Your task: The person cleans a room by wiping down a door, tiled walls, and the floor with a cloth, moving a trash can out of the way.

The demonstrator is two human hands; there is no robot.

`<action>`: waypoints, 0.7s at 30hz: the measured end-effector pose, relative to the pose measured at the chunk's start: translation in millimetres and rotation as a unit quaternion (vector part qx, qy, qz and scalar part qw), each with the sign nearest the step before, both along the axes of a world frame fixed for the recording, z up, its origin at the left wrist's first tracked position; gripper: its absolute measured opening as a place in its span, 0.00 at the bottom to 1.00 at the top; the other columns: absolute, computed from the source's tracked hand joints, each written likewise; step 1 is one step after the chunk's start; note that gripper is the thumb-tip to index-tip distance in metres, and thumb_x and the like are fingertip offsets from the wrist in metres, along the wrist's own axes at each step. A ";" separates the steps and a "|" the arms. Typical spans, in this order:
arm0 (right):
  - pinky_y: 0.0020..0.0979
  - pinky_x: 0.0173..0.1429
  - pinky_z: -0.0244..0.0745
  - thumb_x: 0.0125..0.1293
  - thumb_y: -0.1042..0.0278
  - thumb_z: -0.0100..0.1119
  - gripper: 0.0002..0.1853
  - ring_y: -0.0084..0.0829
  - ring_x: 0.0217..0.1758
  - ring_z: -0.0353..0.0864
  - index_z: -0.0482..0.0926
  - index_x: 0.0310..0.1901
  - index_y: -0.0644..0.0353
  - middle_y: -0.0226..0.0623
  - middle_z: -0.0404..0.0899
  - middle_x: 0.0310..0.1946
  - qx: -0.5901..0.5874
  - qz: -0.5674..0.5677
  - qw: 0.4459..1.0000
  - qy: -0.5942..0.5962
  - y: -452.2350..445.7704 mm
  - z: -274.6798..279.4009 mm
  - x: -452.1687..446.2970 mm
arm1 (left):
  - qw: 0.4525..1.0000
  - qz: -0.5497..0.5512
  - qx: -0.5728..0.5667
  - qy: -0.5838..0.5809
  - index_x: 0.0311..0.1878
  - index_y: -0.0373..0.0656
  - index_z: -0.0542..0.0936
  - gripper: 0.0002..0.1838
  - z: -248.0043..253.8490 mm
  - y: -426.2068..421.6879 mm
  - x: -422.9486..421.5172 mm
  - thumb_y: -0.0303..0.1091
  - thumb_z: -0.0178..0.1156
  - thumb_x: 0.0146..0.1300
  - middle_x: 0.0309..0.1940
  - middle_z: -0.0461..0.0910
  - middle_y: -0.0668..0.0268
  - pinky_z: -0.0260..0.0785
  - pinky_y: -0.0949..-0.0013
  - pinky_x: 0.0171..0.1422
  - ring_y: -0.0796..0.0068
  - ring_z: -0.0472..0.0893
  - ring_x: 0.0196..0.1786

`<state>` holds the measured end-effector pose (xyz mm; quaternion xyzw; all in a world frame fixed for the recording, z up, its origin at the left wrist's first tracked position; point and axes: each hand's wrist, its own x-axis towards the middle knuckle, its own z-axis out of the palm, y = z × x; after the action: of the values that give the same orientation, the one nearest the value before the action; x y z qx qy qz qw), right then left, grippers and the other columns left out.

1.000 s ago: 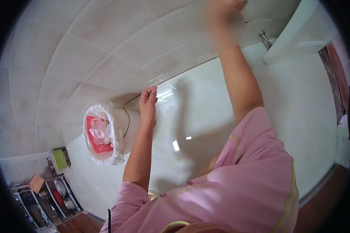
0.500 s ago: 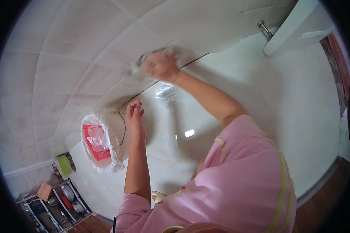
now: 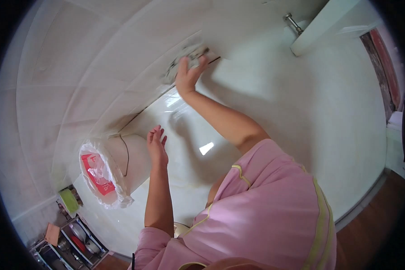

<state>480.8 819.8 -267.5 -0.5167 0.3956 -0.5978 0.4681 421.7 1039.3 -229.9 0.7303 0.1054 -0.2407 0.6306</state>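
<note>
My right hand (image 3: 190, 77) reaches to the foot of the tiled wall (image 3: 108, 76). It presses a crumpled grey-and-white cloth (image 3: 171, 72), blurred by motion, flat against the tiles just above the floor line. Thumb and fingers look spread over the cloth. My left hand (image 3: 157, 146) hovers over the pale floor with loosely curled fingers and nothing in it. Close to its left stands a white bucket (image 3: 137, 150) with a wire handle, lined with a white plastic bag (image 3: 123, 200). Inside the bag lies red and clear plastic wrapping (image 3: 92, 164).
A metal rack (image 3: 69, 234) with pots and pans stands at the lower left, near a green box-like item (image 3: 69, 200). At the upper right are a white door or panel (image 3: 319, 33) and a metal pipe fitting (image 3: 294, 24). The floor (image 3: 346, 148) is glossy.
My right hand has shifted its grip, fingers now spread upward over the cloth on the wall. The camera view has turned slightly, and the bucket appears lower and further left.
</note>
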 end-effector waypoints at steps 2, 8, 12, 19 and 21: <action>0.46 0.57 0.54 0.54 0.65 0.58 0.22 0.51 0.49 0.59 0.61 0.44 0.70 0.53 0.59 0.44 -0.021 0.078 0.996 0.043 9.5 -9.9 -15.8 | 1.000 -0.015 -0.007 -0.009 0.44 0.48 0.72 0.08 1.2 -13.5 0.6 0.36 0.51 0.63 0.50 0.72 0.68 0.60 0.64 0.56 0.72 0.70 0.54; 0.38 0.66 0.51 0.57 0.57 0.58 0.33 0.47 0.62 0.59 0.60 0.56 0.74 0.58 0.60 0.58 0.056 0.077 0.990 0.103 -104.0 11.7 -84.3 | 0.998 -0.060 0.007 0.019 0.45 0.45 0.73 0.10 -4.3 -27.9 -27.1 0.36 0.52 0.63 0.49 0.72 0.69 0.60 0.64 0.57 0.73 0.69 0.55; 0.41 0.58 0.63 0.55 0.60 0.56 0.27 0.43 0.51 0.72 0.67 0.53 0.69 0.51 0.72 0.49 0.161 0.077 0.981 -0.072 -282.3 -11.7 -146.4 | 0.996 -0.076 0.046 0.031 0.44 0.46 0.74 0.09 -15.5 -9.0 -38.6 0.35 0.52 0.62 0.47 0.72 0.70 0.61 0.66 0.55 0.75 0.70 0.52; 0.42 0.53 0.68 0.56 0.49 0.45 0.23 0.47 0.48 0.75 0.76 0.44 0.60 0.50 0.77 0.41 0.075 0.063 0.817 0.568 -262.0 -24.9 -141.4 | 0.995 -0.072 0.057 0.045 0.42 0.44 0.74 0.07 -28.1 11.0 -52.0 0.32 0.51 0.62 0.37 0.73 0.74 0.60 0.75 0.44 0.83 0.68 0.39; 0.41 0.50 0.70 0.57 0.48 0.46 0.22 0.44 0.47 0.76 0.77 0.41 0.60 0.47 0.78 0.41 0.005 0.103 0.768 0.632 -234.7 -20.0 -133.9 | 0.997 -0.063 0.039 0.036 0.41 0.40 0.74 0.07 -36.3 3.6 -53.2 0.29 0.50 0.62 0.31 0.71 0.74 0.57 0.80 0.36 0.86 0.63 0.30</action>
<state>347.0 585.1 -287.5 -0.8131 0.5494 -0.0825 0.1742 368.4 1042.9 -266.2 0.7507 0.0913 -0.3013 0.5809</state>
